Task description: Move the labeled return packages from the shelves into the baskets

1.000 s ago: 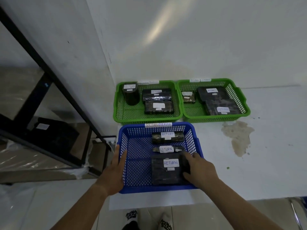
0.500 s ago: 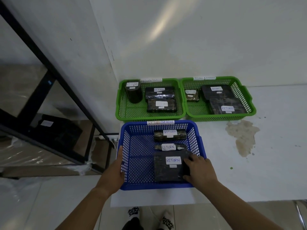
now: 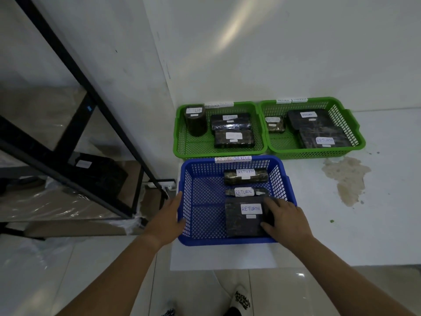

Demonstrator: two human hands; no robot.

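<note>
The flat package (image 3: 239, 226) lies on the floor of the blue basket (image 3: 232, 241), at the basket's 5 o'clock corner, RETURN label up. It looks like a stiff, slim slab in slick black wrap: probably light, apt to slide, and best taken by its long edges rather than the glossy face. The right hand (image 3: 288, 221) has its fingers (image 3: 270, 202) curled over the slab's 3 o'clock edge with the thumb on the near side. How firm the pinch is I cannot quite tell. The left hand (image 3: 167, 221) presses flat against the basket's 9 o'clock wall, its fingers straight and together.

Further in, the basket also holds a slim package (image 3: 247, 192) and a roll (image 3: 245, 176). On the worktop (image 3: 341, 224) at 12 o'clock, the left green basket (image 3: 218, 155) carries an upright cylinder (image 3: 195, 120) and two oblong parcels. At 1 o'clock, the right green basket (image 3: 316, 155) carries one small parcel and two overlapping flat ones. A dark labelled parcel (image 3: 100, 174) sits on the shelf at 9 o'clock.
</note>
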